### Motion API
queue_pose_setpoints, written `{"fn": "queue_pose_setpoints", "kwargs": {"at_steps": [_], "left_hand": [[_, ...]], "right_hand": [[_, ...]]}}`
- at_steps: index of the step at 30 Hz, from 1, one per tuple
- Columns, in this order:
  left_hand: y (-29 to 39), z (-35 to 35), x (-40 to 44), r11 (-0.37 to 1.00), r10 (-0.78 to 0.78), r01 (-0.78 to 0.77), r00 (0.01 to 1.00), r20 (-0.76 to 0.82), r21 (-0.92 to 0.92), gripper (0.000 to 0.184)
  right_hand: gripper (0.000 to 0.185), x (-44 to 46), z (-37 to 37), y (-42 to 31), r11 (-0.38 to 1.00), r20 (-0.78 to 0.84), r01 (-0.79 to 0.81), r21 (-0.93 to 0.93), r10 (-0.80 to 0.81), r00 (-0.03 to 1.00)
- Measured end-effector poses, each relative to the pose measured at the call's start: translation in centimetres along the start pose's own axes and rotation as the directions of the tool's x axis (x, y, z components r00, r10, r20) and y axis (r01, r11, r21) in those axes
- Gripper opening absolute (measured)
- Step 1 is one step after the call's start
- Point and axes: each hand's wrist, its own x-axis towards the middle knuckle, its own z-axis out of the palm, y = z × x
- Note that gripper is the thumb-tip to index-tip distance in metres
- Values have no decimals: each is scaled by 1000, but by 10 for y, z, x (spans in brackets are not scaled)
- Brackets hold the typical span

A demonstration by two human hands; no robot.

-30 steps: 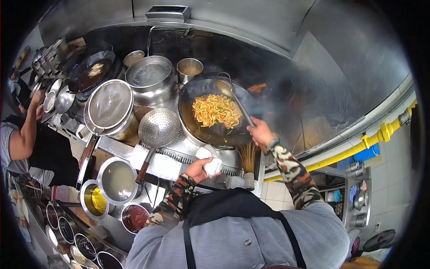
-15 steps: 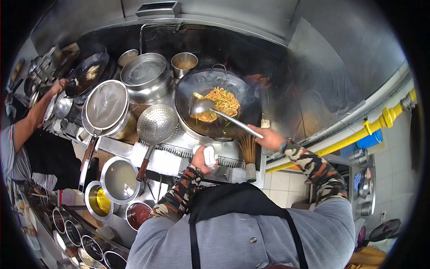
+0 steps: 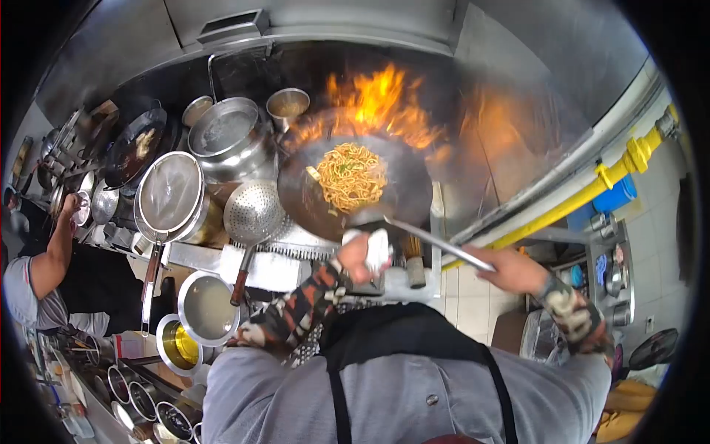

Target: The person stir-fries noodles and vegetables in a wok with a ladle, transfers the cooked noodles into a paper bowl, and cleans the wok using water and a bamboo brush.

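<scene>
Head view: the right hand (image 3: 515, 271) grips a stiff-looking ladle (image 3: 436, 243) by its likely cooler end, the left hand (image 3: 356, 259) clutching a soft-looking cloth (image 3: 379, 250) beside the wok (image 3: 408, 186).

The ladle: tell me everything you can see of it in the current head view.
The ladle looks like bare metal, with a long, straight, shiny handle and a rounded bowl. The right hand's grip closes around the handle's end. From there it slants across the near right rim of the dark wok, so the bowl sits just nearer the person than the noodles. The bowl is blurred; whether it touches the wok, I cannot tell.
</scene>
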Motion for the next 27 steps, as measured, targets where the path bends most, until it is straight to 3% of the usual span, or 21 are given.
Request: {"fn": "queue_pose_setpoints", "kwargs": {"at_steps": [1, 2, 3, 4, 5, 7, 8, 12, 14, 15, 18, 20, 22, 24, 26, 27], "left_hand": [[3, -19, 15, 1000, 27, -27, 999, -22, 9, 25], [14, -39, 38, 997, 69, -68, 997, -33, 26, 25], [17, -44, 49, 985, 165, -171, 971, -171, -20, 26], [10, -62, 61, 950, 295, -310, 926, -237, -26, 27], [-3, -115, 87, 789, 515, -438, 854, -77, 430, 26], [-38, -91, 64, 940, 335, -338, 881, -336, 51, 25], [-61, -83, 49, 927, 359, -373, 844, -399, 47, 25], [-74, -48, -12, 981, 195, -182, 945, -264, 71, 23], [-33, -31, -15, 963, 248, -260, 959, -134, -78, 23], [-2, -32, -7, 987, 158, -158, 986, -56, 13, 23], [24, -78, 32, 985, 146, -145, 989, -4, 89, 24], [-6, -79, 34, 947, 323, -312, 915, -243, 81, 24], [-44, -77, 13, 977, 212, -210, 952, -221, 36, 24], [-47, -24, -29, 994, -103, 89, 965, -243, -68, 23], [-31, 2, -40, 998, -4, -12, 969, -247, -64, 22], [-14, -11, -26, 996, 8, -21, 989, -146, -87, 21]], "right_hand": [[59, 27, 20, 14, 999, -40, 34, 8, -34, 999], [58, 57, 36, 16, 995, -66, -84, -44, 81, 995], [57, 85, 47, 13, 1000, -152, -12, -19, 9, 988], [56, 112, 67, 19, 997, -201, -65, -31, 58, 978], [56, 133, 78, 21, 993, -258, -115, -39, 101, 961], [56, 136, 76, 6, 994, -309, -113, -4, 107, 945], [57, 134, 72, 1, 993, -354, -117, 27, 119, 928], [56, 78, 47, 6, 999, -333, 48, 10, -42, 942], [56, 52, 40, 1, 999, -260, 33, -2, -32, 965], [56, 48, 38, -3, 999, -191, 23, -22, -27, 981], [56, 74, 48, -13, 992, -130, -108, -72, 98, 987], [57, 95, 54, -13, 991, -166, -119, -62, 107, 980], [56, 106, 58, -5, 993, -259, -89, -79, 66, 964], [55, 90, 37, -14, 993, -241, -105, -46, 91, 966], [54, 75, 23, -12, 999, -180, 44, -31, -49, 983], [54, 77, 15, -22, 996, -83, -86, -18, 84, 993]]}}
